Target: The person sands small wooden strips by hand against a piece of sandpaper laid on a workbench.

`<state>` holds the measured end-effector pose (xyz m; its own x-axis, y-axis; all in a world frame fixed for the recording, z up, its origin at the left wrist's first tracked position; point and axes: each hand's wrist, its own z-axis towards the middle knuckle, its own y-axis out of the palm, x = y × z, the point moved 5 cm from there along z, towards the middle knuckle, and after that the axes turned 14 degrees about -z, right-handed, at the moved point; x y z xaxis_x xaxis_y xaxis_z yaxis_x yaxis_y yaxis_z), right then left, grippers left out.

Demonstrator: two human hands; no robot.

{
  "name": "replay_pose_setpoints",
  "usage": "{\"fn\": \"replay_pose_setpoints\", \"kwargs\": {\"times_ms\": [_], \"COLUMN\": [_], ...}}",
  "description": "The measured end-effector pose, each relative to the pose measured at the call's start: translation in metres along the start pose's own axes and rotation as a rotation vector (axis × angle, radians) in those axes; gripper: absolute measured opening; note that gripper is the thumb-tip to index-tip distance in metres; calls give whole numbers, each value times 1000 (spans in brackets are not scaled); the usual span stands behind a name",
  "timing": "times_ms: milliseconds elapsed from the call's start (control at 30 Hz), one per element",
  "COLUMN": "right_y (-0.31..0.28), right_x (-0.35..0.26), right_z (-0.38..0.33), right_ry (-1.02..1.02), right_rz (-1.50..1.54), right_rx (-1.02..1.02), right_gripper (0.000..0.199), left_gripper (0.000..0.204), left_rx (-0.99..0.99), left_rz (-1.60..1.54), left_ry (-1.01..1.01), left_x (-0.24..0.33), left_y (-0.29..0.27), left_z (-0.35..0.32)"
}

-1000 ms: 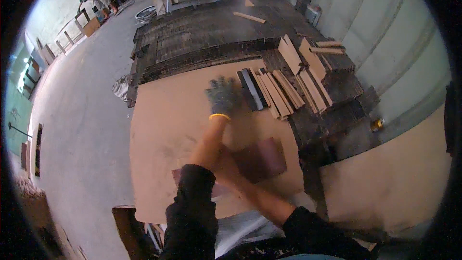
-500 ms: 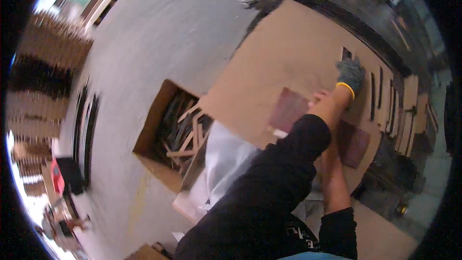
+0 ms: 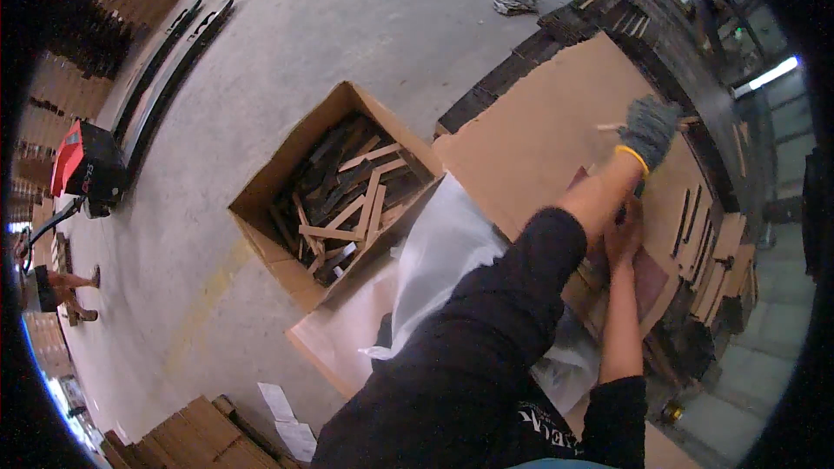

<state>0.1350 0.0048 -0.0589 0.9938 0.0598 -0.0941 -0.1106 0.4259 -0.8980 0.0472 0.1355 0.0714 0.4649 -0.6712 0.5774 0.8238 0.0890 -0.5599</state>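
My left hand (image 3: 647, 126), in a grey knit glove with a yellow cuff, reaches out over a brown cardboard-covered bench (image 3: 539, 135). Its fingers curl around a thin pale wooden strip (image 3: 608, 128). My bare right hand (image 3: 622, 230) lies lower down, just under my left forearm. It rests on a reddish-brown flat board (image 3: 650, 276) on the bench. The forearm hides its fingers in part, so its grip is unclear. My black sleeve fills the lower middle of the view.
An open cardboard box (image 3: 287, 178) of dark and pale wood offcuts stands on the concrete floor to my left, with clear plastic sheet (image 3: 443, 247) beside it. Wooden slats (image 3: 717, 252) lie at the bench's right. A red pallet jack (image 3: 82, 165) and another person (image 3: 43, 287) are far left.
The view has swung left and tilted, bringing the offcut box and floor into sight. My gloved left hand has stayed out over the bench and now has a pale strip in it.
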Motion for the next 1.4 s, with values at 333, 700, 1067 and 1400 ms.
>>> {"fn": "replay_pose_setpoints", "kwargs": {"times_ms": [333,700,1067,1400], "right_y": [-43,-29,-36,-38], "right_x": [-9,9,7,9], "right_z": [2,-21,-13,-25], "right_ry": [131,319,240,262], "right_rz": [247,8,100,157], "right_rx": [-96,-44,41,57], "right_gripper": [33,65,34,28], "left_gripper": [33,39,34,31], "left_rx": [-632,-491,-363,-484], "left_rz": [-3,-943,-241,299], "left_ry": [189,-801,-77,-161], "left_x": [-105,-33,-16,2], "left_y": [-26,-58,-53,-53], "left_z": [-60,-135,-171,-177]}}
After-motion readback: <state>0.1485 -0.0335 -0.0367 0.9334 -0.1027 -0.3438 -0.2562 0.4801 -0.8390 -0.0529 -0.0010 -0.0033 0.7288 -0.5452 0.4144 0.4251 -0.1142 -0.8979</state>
